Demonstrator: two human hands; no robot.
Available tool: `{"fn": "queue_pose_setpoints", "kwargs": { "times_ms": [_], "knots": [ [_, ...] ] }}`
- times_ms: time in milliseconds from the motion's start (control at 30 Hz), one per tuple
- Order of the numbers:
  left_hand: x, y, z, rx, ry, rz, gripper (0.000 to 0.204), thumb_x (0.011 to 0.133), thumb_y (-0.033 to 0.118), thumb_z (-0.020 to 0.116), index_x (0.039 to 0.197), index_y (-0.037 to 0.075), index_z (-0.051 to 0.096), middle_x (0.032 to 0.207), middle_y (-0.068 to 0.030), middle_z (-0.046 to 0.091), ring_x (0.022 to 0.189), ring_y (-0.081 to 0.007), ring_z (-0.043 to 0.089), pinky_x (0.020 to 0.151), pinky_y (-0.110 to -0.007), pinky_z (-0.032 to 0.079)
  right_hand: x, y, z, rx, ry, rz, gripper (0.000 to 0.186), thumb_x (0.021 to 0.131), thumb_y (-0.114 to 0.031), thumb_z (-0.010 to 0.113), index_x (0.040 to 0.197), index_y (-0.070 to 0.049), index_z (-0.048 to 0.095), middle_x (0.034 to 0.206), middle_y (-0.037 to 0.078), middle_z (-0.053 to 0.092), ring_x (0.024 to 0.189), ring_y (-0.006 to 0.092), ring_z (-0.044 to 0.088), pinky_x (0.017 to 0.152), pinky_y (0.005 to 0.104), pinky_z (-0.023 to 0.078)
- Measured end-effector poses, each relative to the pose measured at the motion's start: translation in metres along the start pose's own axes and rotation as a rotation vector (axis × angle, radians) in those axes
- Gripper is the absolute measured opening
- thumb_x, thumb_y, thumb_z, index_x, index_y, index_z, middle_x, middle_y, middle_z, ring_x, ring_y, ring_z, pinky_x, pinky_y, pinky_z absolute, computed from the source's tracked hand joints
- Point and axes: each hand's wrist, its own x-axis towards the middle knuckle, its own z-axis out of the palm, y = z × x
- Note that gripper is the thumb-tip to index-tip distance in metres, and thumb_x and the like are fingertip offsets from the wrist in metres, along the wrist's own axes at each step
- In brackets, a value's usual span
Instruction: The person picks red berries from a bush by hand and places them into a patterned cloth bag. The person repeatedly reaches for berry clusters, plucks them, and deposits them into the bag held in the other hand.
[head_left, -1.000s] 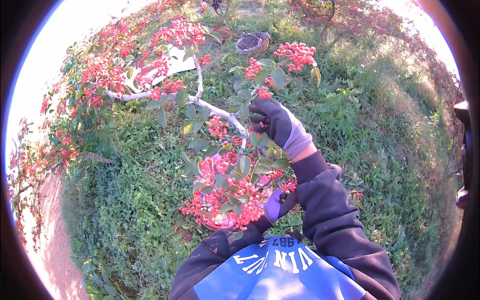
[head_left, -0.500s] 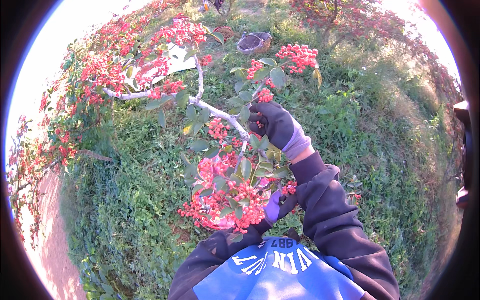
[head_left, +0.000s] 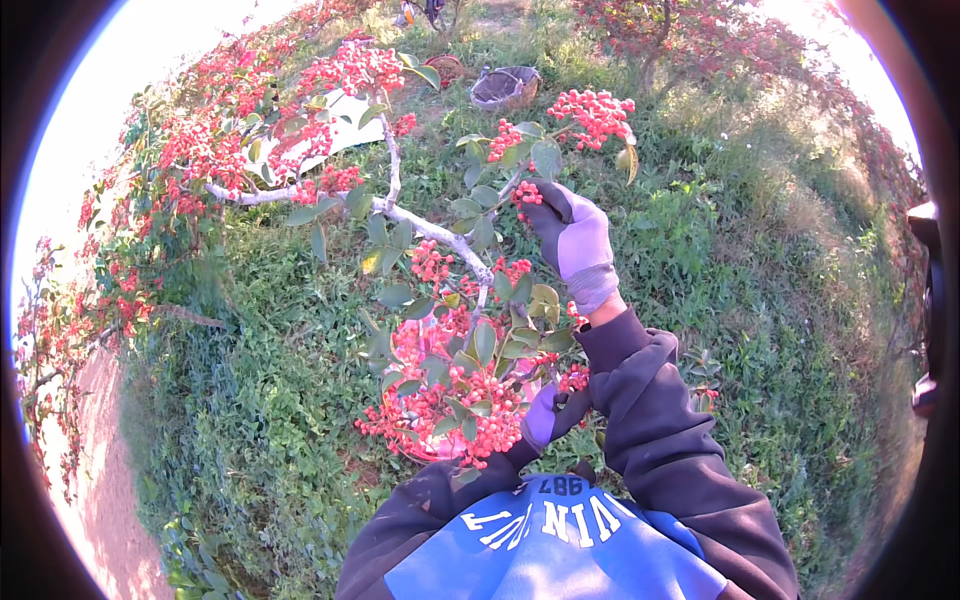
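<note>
Bare pinkish earth (head_left: 105,470) lines the left edge of the grass (head_left: 270,400), with a bushy, red-berried shrub (head_left: 125,285) above it. Next comes a flat white sheet (head_left: 350,125), partly hidden behind berries and leaves. A smooth, pale grey branch (head_left: 430,222) forks across the middle, its left end thick with round red berries. Near its lower end hangs the fullest berry cluster (head_left: 440,410), beaded and dense among oval, leathery leaves, with something glossy and pink partly covered behind it. Below, large white block letters and dark numerals, upside down, cross the blue front of a black-sleeved sweatshirt (head_left: 550,560). Toward the grass's far edge stands a round, woven-looking basket (head_left: 505,88) with an arched handle. The left hand (head_left: 553,412), in a purple-and-black glove, is just right of the full cluster; its fingers are partly hidden, so their hold cannot be told. Farther up, the gloved right hand (head_left: 575,232) has its fingers bent close together at a small berry cluster (head_left: 527,193) on the branch's right offshoot; whether they grip it cannot be told.
</note>
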Motion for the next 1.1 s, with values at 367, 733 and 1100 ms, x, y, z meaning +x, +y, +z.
{"fn": "queue_pose_setpoints", "kwargs": {
  "times_ms": [367,733,1100],
  "knots": [
    [0.001,0.048,0.012,-0.349,0.099,-0.004,0.02,0.09,0.014,0.059,0.107,0.005,0.064,0.089,0.0008,0.067,0.075,-0.0026,0.059,0.064,-0.019,0.045,0.02,-0.007,-0.02,0.567,0.21,0.283,0.031,0.086,-0.019,0.063,0.112,-0.005,0.057,0.093,0.003,0.065,0.078,0.0104,0.061,0.066,0.0236,0.046],
    [0.003,0.043,0.01,-0.336,0.038,0.012,0.022,0.091,0.017,0.058,0.106,0.003,0.065,0.09,-0.0027,0.068,0.08,-0.0069,0.062,0.066,-0.021,0.046,0.047,-0.004,-0.02,0.55,0.119,0.309,0.022,0.083,-0.022,0.066,0.094,-0.003,0.064,0.078,0.003,0.065,0.064,0.0092,0.059,0.057,0.0241,0.048],
    [0.004,0.035,0.003,-0.175,-0.031,-0.08,0.034,0.096,0.026,0.048,0.117,0.001,0.057,0.094,-0.0034,0.064,0.086,-0.0075,0.057,0.078,-0.021,0.045,0.023,-0.062,-0.06,-0.055,-0.247,0.183,0.045,0.085,-0.023,0.062,0.122,0.0,0.052,0.113,0.007,0.06,0.093,0.0136,0.059,0.081,0.0263,0.046]
  ]
}}
